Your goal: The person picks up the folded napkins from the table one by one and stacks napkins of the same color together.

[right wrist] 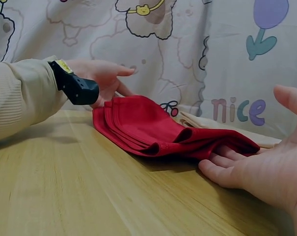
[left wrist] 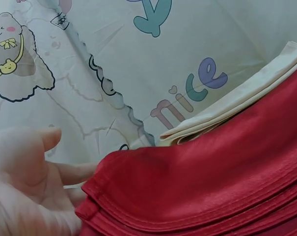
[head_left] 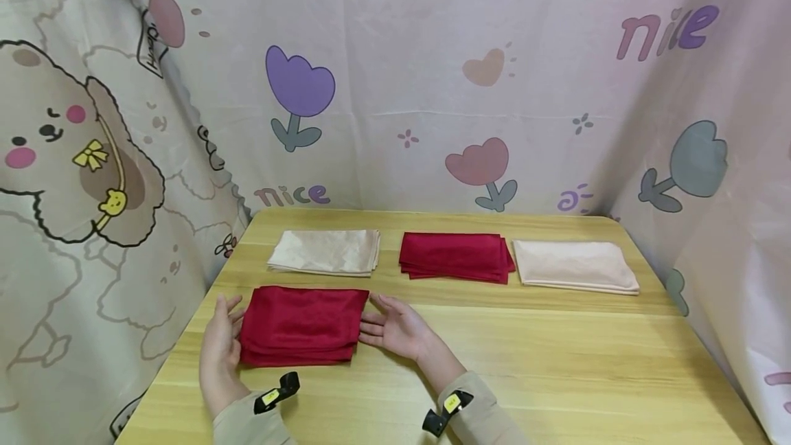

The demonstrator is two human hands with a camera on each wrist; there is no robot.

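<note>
A folded red cloth [head_left: 303, 325] in several layers lies between my two hands, at the left of the table. My left hand [head_left: 218, 349] is at its left edge. In the left wrist view the thumb of the left hand [left wrist: 35, 187] stands away from the cloth and the fingertips go out of sight behind its edge. At the right edge is my right hand [head_left: 402, 328]. The right wrist view shows the right hand [right wrist: 266, 172] with fingers reaching under the red cloth [right wrist: 143, 123] and thumb raised apart. Near this hand the cloth's edge lifts off the table.
Behind, along the back of the wooden table [head_left: 525, 376], lie a folded cream cloth [head_left: 325, 252], another folded red cloth [head_left: 454, 256] and a folded pale pink cloth [head_left: 575, 265]. A printed curtain [head_left: 383, 88] hangs behind the table and at both sides.
</note>
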